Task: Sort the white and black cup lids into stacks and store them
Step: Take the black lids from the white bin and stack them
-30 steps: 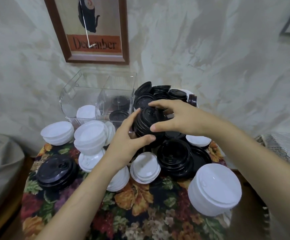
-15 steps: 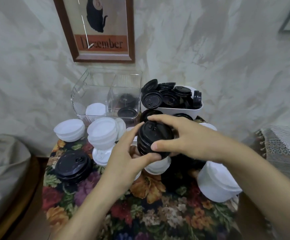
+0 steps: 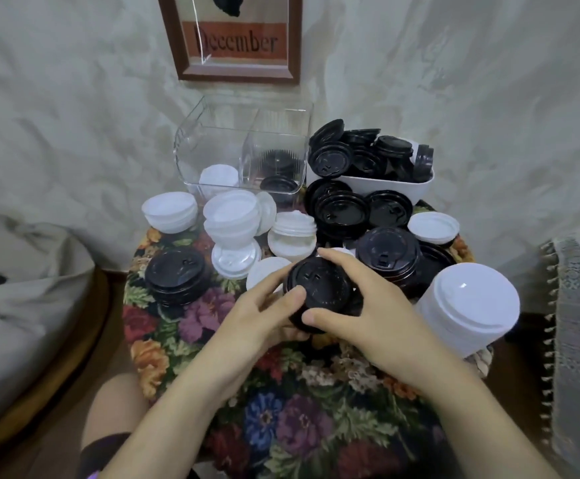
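Both hands have brought the black lid stack lower, over the floral cloth. Now the left hand and the right hand clasp its sides. The lids look light, thin and slippery, so a gentle grip around the rims seems best.

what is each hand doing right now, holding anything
left hand: grips the stack of black lids, thumb curled over its near edge
right hand: grips the same stack from the other side

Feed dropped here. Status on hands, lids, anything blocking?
Left hand and right hand grip one black lid stack. Clear bin behind. White lid stacks stand between.
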`<state>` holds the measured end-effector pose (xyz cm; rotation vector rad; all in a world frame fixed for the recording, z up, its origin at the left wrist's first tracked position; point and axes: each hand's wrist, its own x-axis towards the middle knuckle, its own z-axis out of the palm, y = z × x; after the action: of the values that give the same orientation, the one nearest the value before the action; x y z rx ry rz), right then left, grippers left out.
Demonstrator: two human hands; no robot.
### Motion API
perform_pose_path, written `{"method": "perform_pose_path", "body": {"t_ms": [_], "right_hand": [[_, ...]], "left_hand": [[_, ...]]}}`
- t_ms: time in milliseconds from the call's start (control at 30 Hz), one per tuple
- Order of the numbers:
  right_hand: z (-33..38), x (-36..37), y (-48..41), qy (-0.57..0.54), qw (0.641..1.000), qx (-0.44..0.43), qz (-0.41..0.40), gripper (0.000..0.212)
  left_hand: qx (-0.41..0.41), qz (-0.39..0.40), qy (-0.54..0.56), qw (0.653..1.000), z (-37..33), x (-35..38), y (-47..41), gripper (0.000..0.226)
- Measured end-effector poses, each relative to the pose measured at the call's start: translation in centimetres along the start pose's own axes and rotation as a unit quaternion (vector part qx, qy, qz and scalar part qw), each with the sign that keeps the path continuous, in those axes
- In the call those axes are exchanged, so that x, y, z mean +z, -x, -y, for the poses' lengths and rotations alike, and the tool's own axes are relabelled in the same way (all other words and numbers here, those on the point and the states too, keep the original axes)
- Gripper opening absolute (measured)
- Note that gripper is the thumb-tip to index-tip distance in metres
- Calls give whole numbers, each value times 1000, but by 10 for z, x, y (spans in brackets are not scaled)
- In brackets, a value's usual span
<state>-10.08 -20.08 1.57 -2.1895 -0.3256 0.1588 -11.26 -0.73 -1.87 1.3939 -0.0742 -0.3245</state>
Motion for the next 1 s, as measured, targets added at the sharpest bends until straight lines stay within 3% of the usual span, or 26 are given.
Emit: {"method": "perform_pose_path", "body": {"t_ms": [100, 300, 400, 467, 800, 1000], "right_hand": [[-3, 3, 2, -56, 998, 3, -3, 78], [-2, 4, -8, -190, 980, 35, -36, 43], [2, 0, -12, -233, 970, 46, -52, 32], [3, -3, -13, -244, 967, 50, -60, 30], [-10, -8, -3, -236, 966, 59, -93, 23], [12, -28, -27, -107, 989, 18, -97, 32]], "left_hand": [[0, -10, 50, 999, 2, -2, -4, 38], [33, -39, 43, 998, -5, 1, -16, 44], [37, -62, 48, 996, -12, 9, -26, 27], [40, -82, 44, 995, -14, 13, -29, 30], [35, -38, 19, 998, -12, 27, -26, 45], [41, -24, 60, 997, -29, 24, -42, 38]]}}
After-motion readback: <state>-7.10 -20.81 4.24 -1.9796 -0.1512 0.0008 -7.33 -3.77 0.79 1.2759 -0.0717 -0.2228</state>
